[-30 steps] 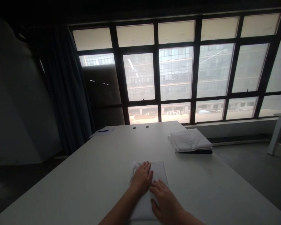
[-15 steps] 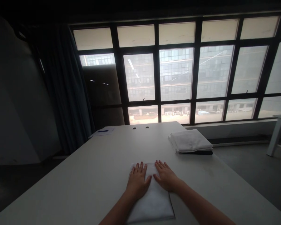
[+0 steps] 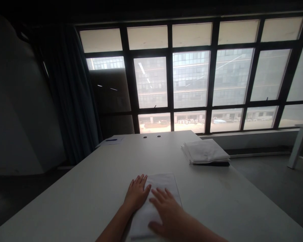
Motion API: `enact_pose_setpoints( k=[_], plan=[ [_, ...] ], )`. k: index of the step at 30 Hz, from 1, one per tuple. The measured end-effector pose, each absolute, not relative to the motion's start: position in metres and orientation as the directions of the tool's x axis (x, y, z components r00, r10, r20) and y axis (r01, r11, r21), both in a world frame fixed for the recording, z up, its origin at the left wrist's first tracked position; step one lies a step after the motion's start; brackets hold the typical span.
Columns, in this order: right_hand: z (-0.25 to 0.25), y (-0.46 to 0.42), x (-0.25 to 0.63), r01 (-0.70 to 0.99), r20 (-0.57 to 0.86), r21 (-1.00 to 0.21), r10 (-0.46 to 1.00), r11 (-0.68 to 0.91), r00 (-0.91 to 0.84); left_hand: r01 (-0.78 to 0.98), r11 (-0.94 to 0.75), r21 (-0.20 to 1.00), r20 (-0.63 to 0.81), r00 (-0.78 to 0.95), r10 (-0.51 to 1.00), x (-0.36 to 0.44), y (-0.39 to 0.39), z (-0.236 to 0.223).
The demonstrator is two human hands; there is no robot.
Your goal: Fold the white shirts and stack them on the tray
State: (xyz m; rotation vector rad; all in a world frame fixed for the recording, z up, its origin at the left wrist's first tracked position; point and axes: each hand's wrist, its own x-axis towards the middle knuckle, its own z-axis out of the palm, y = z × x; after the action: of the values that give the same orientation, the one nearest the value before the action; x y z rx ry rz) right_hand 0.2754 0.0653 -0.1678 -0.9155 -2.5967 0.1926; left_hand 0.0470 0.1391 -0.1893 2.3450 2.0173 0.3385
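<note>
A white folded cloth [image 3: 161,180] lies flat on the white table near its front edge, its long side running away from me. My left hand [image 3: 137,193] rests palm down along the cloth's left edge, fingers stretched out and pointing forward. Over the cloth's middle and right side is my right hand [image 3: 165,210], fingers spread and slightly blurred by motion. Whether its palm touches the cloth cannot be made out. Neither hand grips anything. Part of the cloth's near half is covered by my right hand and forearm.
A stack of folded white cloths [image 3: 207,151] with a dark layer underneath sits at the table's right edge. Paper with a pen [image 3: 111,139] lies at the far left corner. Two round holes [image 3: 152,136] mark the far end of the table [image 3: 91,188]. Windows stand beyond.
My left hand has slid left to the cloth's edge. My right hand has come back toward me and left, uncovering the cloth's far right corner. The stack has not moved.
</note>
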Motion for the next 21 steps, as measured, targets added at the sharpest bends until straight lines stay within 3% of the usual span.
enact_pose_setpoints(
  k=[3, 5, 8, 11, 18, 21],
  plan=[
    [-0.200, 0.047, 0.244, 0.465, 0.351, -0.055, 0.453, 0.883, -0.819, 0.974, -0.165, 0.158, 0.186, 0.135, 0.973, 0.041, 0.138, -0.188],
    [-0.211, 0.046, 0.238, 0.435, 0.358, 0.007, 0.404, 0.900, -0.842, 0.972, -0.183, 0.146, 0.221, 0.148, 0.964, 0.036, 0.135, -0.182],
    [-0.203, 0.053, 0.246, 0.381, 0.339, -0.030, 0.368, 0.924, -0.866, 0.923, -0.351, 0.158, 0.333, 0.285, 0.899, 0.036, 0.129, -0.173],
    [-0.186, 0.058, 0.257, 0.384, 0.314, -0.094, 0.393, 0.919, -0.864, 0.804, -0.536, 0.256, 0.405, 0.414, 0.815, 0.047, 0.122, -0.169],
    [-0.164, 0.069, 0.273, 0.569, 0.222, -0.053, 0.565, 0.821, -0.795, 0.704, -0.587, 0.400, 0.313, 0.497, 0.810, 0.065, 0.108, -0.163],
    [-0.145, 0.083, 0.294, 0.656, 0.189, -0.206, 0.687, 0.726, -0.701, 0.674, -0.620, 0.401, 0.259, 0.566, 0.783, 0.063, 0.104, -0.154]
  ],
)
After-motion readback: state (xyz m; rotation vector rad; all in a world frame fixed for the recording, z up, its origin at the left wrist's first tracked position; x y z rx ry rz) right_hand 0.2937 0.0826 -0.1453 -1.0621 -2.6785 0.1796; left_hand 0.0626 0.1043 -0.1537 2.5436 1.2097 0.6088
